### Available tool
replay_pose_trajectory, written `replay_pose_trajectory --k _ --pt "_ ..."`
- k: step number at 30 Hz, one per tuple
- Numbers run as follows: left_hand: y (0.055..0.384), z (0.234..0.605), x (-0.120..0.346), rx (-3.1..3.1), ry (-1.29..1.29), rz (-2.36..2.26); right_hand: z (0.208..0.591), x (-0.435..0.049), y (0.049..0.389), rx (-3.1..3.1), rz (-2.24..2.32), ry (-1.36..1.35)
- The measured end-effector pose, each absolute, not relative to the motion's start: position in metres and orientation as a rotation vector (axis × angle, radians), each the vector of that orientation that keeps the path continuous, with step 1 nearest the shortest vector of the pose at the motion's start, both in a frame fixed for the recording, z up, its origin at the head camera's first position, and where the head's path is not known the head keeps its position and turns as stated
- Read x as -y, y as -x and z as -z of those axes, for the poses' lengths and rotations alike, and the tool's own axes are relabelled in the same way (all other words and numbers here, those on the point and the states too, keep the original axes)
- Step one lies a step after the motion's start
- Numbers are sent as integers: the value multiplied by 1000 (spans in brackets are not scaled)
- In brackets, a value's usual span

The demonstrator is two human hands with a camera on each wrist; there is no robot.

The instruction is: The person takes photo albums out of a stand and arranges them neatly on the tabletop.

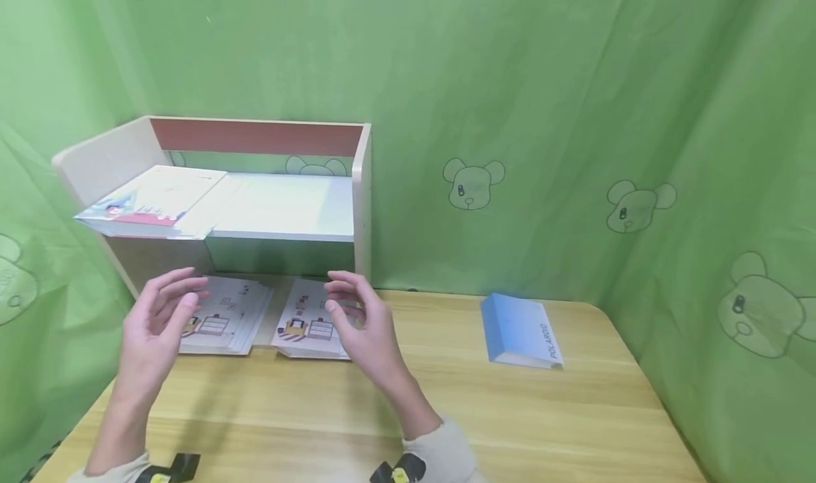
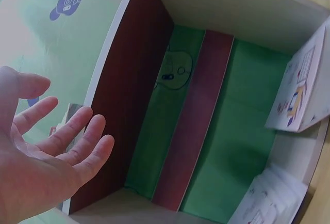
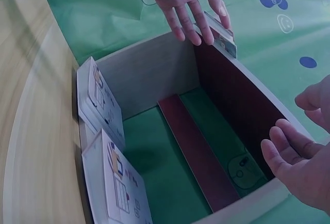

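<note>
Books (image 1: 245, 309) lie flat in two piles, with a gap between them, at the bottom of the shelf unit (image 1: 362, 185). The left hand (image 1: 156, 316) and right hand (image 1: 363, 324) are empty, fingers spread loosely and slightly bent, thumbs apart, near the piles. To handle a pile well, align the palms with its opposite sides, square the edges, then apply even pressure; the left pile looks uneven along its right side, so loose copies may slide. Hold the knuckles clear of the upper board (image 1: 287, 207).
</note>
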State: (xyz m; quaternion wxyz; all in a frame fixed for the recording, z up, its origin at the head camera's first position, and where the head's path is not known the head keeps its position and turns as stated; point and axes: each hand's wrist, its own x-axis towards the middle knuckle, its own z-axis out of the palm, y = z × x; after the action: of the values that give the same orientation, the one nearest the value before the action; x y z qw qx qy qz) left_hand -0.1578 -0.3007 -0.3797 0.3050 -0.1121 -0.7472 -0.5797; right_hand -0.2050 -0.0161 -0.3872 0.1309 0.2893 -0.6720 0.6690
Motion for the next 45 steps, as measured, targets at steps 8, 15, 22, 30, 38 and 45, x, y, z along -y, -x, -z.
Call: replay_pose_trajectory --k 8,15,22,30,38,45 --pt "159 373 316 1942 272 1550 382 36 212 1918 -1973 -874" --pt "158 369 338 1890 211 1596 376 58 215 1906 -1993 -916" --pt "158 365 355 1801 203 1659 369 79 212 1919 -2010 -909" --pt "165 362 364 1753 142 1699 364 94 215 1951 -2030 -894" --pt "174 363 384 1830 41 1588 358 109 219 1985 -2015 -864" --pt "177 355 391 1838 20 1576 351 123 223 1986 -2016 -864"
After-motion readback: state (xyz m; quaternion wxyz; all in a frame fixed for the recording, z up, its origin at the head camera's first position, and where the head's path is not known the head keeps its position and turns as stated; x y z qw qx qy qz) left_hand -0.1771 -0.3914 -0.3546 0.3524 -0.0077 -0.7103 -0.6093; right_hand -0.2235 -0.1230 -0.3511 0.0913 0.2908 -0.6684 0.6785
